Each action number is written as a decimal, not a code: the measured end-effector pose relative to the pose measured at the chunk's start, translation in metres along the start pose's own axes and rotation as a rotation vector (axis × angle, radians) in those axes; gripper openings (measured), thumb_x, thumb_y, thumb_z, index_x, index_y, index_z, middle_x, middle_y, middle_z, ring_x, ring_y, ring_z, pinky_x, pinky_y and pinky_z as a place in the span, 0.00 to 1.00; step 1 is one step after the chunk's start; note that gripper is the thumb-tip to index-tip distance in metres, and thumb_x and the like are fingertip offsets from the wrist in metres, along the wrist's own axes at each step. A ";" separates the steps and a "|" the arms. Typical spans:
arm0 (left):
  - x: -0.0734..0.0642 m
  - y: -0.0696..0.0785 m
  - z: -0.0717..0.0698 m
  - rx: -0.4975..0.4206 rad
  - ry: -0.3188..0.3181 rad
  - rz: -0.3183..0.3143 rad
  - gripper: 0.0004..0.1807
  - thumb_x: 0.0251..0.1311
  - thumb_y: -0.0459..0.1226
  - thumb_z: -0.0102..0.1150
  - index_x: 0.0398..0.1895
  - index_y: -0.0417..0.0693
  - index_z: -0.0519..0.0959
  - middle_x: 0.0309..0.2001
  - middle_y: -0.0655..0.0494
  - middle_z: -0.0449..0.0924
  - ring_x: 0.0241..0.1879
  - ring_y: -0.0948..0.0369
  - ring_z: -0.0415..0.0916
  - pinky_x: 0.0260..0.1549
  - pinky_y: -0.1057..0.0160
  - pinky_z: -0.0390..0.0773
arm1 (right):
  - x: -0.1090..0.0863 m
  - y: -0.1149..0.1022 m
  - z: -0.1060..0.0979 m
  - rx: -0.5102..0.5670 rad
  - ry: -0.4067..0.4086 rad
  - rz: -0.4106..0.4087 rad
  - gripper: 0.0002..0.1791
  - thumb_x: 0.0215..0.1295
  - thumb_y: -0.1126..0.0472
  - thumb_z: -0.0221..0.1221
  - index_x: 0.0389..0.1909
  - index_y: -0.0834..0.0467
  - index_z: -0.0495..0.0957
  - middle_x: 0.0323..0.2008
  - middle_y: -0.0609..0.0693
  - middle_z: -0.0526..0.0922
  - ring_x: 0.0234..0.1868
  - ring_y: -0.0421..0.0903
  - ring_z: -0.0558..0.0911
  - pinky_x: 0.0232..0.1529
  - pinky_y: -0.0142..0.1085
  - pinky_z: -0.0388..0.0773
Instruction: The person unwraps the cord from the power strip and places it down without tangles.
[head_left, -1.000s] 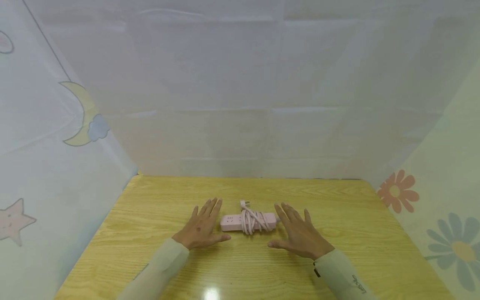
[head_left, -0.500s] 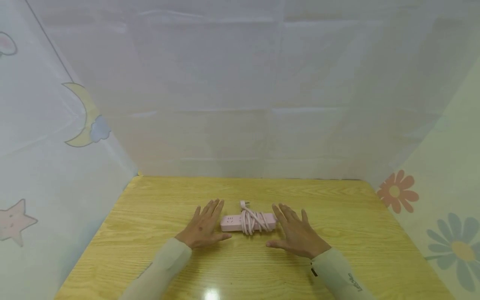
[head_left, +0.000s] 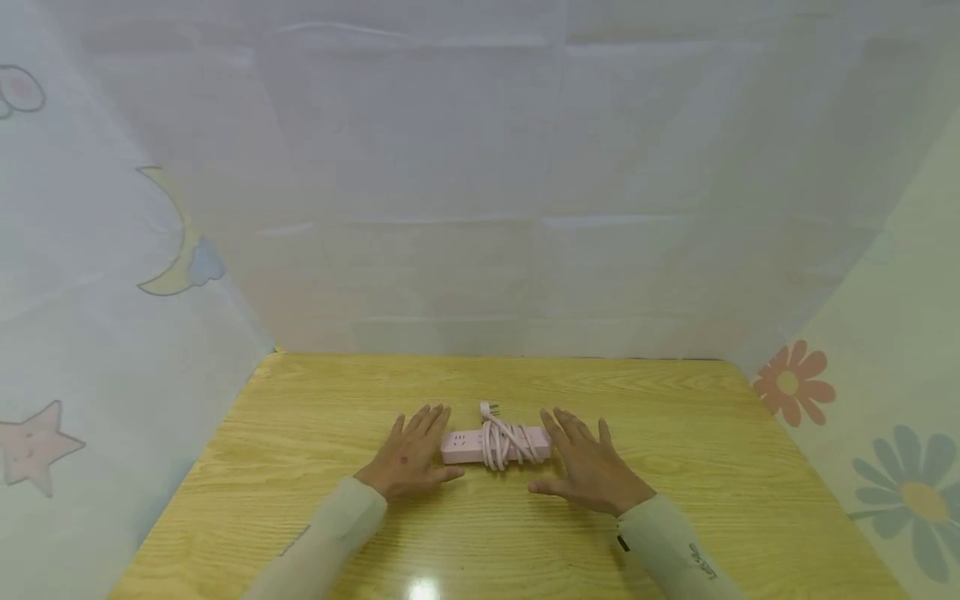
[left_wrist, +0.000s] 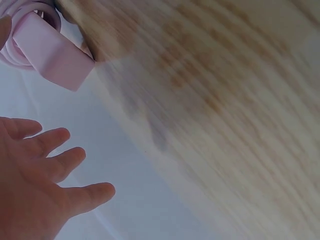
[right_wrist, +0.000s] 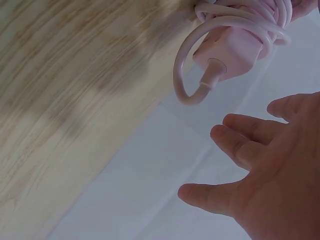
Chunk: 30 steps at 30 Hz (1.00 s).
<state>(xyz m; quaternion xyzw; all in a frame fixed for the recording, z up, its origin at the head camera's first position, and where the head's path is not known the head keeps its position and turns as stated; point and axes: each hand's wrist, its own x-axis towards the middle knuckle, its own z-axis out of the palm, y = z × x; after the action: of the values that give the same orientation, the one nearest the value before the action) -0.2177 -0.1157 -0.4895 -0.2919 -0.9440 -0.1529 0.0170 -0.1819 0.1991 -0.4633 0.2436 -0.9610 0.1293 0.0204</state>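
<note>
A pink power strip [head_left: 462, 447] lies crosswise on the wooden table, its cord [head_left: 504, 443] wound round its right half. The plug [head_left: 489, 410] sticks out on the far side with its prongs to the right. My left hand [head_left: 407, 458] is spread beside the socket end, palm down and holding nothing. By the opposite end, where the cord leaves the strip, my right hand [head_left: 592, 465] is spread with straight fingers and holds nothing. The left wrist view has the strip's blunt end [left_wrist: 55, 55] beyond the fingers. A cord loop [right_wrist: 185, 75] bulges from the other end in the right wrist view.
The wooden table [head_left: 480, 542] ends at a pale sheet [head_left: 480, 275] hung behind it. Printed sheets stand at both sides, one with a moon [head_left: 176, 267] and a star, the other with flowers [head_left: 795, 383].
Both hands have shifted slightly inward, closer to the power strip's ends. The strip stays in place, and the fingers remain spread.
</note>
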 end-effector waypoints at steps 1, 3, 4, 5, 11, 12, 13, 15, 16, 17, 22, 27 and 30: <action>0.000 0.000 0.001 -0.003 0.002 0.005 0.53 0.62 0.61 0.61 0.77 0.35 0.53 0.74 0.35 0.56 0.73 0.40 0.54 0.66 0.32 0.53 | 0.000 0.000 0.000 0.004 0.000 -0.002 0.58 0.59 0.32 0.63 0.78 0.64 0.50 0.74 0.67 0.57 0.72 0.65 0.60 0.63 0.74 0.45; 0.000 -0.001 0.002 -0.009 0.009 0.018 0.53 0.62 0.61 0.62 0.76 0.34 0.54 0.74 0.35 0.57 0.72 0.39 0.55 0.65 0.31 0.53 | 0.000 0.000 0.000 0.009 -0.003 -0.006 0.58 0.59 0.32 0.63 0.77 0.64 0.51 0.73 0.67 0.57 0.72 0.65 0.60 0.63 0.74 0.45; 0.000 -0.002 0.002 -0.013 0.009 0.022 0.53 0.62 0.61 0.61 0.76 0.34 0.54 0.74 0.35 0.57 0.72 0.39 0.55 0.65 0.31 0.53 | 0.000 0.000 0.000 0.014 -0.004 -0.008 0.58 0.59 0.32 0.63 0.77 0.64 0.51 0.73 0.67 0.57 0.72 0.65 0.60 0.63 0.75 0.45; 0.000 -0.002 0.002 -0.020 0.011 0.026 0.53 0.62 0.61 0.62 0.76 0.34 0.54 0.73 0.35 0.57 0.72 0.39 0.55 0.65 0.31 0.53 | 0.000 -0.001 0.001 0.020 -0.006 -0.008 0.58 0.59 0.32 0.63 0.77 0.64 0.51 0.73 0.67 0.58 0.72 0.65 0.60 0.63 0.75 0.45; 0.000 -0.003 0.003 -0.026 0.013 0.037 0.51 0.62 0.60 0.62 0.76 0.34 0.55 0.73 0.36 0.59 0.72 0.38 0.56 0.65 0.31 0.54 | 0.002 -0.001 0.003 0.021 -0.009 -0.007 0.58 0.59 0.33 0.63 0.77 0.64 0.51 0.73 0.68 0.58 0.72 0.65 0.60 0.63 0.75 0.45; 0.000 -0.003 0.003 -0.024 0.012 0.036 0.51 0.62 0.60 0.62 0.76 0.34 0.55 0.73 0.37 0.59 0.72 0.39 0.56 0.65 0.31 0.54 | 0.002 -0.001 0.004 0.019 -0.007 -0.007 0.58 0.59 0.33 0.64 0.77 0.64 0.51 0.73 0.68 0.58 0.72 0.65 0.60 0.63 0.75 0.45; 0.000 -0.003 0.004 -0.022 0.011 0.034 0.51 0.63 0.60 0.61 0.76 0.35 0.55 0.73 0.37 0.59 0.72 0.39 0.56 0.65 0.31 0.54 | 0.002 -0.001 0.004 0.019 -0.007 -0.007 0.58 0.59 0.33 0.64 0.77 0.64 0.51 0.73 0.68 0.58 0.72 0.65 0.60 0.63 0.75 0.45; 0.001 -0.003 0.004 -0.025 0.005 0.026 0.51 0.63 0.59 0.61 0.76 0.35 0.55 0.73 0.38 0.59 0.72 0.40 0.55 0.65 0.32 0.54 | 0.002 -0.001 0.005 0.025 -0.008 -0.006 0.57 0.60 0.33 0.64 0.77 0.64 0.51 0.73 0.68 0.58 0.72 0.65 0.60 0.63 0.75 0.45; 0.001 -0.003 0.004 -0.028 0.003 0.025 0.51 0.63 0.59 0.61 0.76 0.35 0.55 0.73 0.38 0.59 0.72 0.40 0.55 0.65 0.32 0.53 | 0.002 -0.001 0.006 0.026 -0.007 -0.005 0.57 0.60 0.34 0.64 0.77 0.64 0.51 0.73 0.68 0.58 0.72 0.65 0.60 0.62 0.75 0.45; 0.001 -0.003 0.004 -0.030 0.002 0.024 0.50 0.63 0.59 0.61 0.76 0.35 0.55 0.73 0.38 0.59 0.72 0.40 0.55 0.66 0.32 0.53 | 0.002 -0.001 0.006 0.025 -0.008 -0.005 0.57 0.60 0.34 0.64 0.77 0.64 0.51 0.73 0.67 0.58 0.72 0.65 0.60 0.62 0.75 0.45; 0.002 -0.004 0.007 -0.044 -0.012 0.017 0.49 0.64 0.59 0.60 0.76 0.36 0.55 0.73 0.38 0.59 0.72 0.39 0.55 0.66 0.32 0.51 | 0.002 -0.001 0.008 0.026 -0.011 -0.001 0.57 0.60 0.33 0.63 0.78 0.63 0.51 0.74 0.67 0.57 0.72 0.65 0.60 0.62 0.75 0.46; 0.003 -0.003 0.010 -0.052 -0.036 0.002 0.49 0.65 0.59 0.60 0.77 0.38 0.55 0.74 0.40 0.59 0.73 0.40 0.53 0.67 0.33 0.50 | 0.002 -0.001 0.008 0.032 -0.014 0.003 0.57 0.60 0.33 0.63 0.78 0.63 0.50 0.74 0.67 0.57 0.72 0.65 0.60 0.63 0.75 0.45; 0.003 -0.003 0.012 -0.041 -0.042 0.005 0.49 0.64 0.60 0.59 0.77 0.38 0.55 0.74 0.41 0.59 0.73 0.41 0.54 0.67 0.33 0.50 | 0.002 -0.001 0.009 0.032 -0.019 0.008 0.57 0.61 0.32 0.62 0.78 0.62 0.50 0.74 0.66 0.57 0.73 0.65 0.59 0.63 0.75 0.44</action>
<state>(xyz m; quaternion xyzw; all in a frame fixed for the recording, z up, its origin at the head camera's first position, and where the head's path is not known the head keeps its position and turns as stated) -0.2211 -0.1127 -0.5015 -0.2976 -0.9401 -0.1661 -0.0086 -0.1832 0.1952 -0.4713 0.2414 -0.9599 0.1424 0.0068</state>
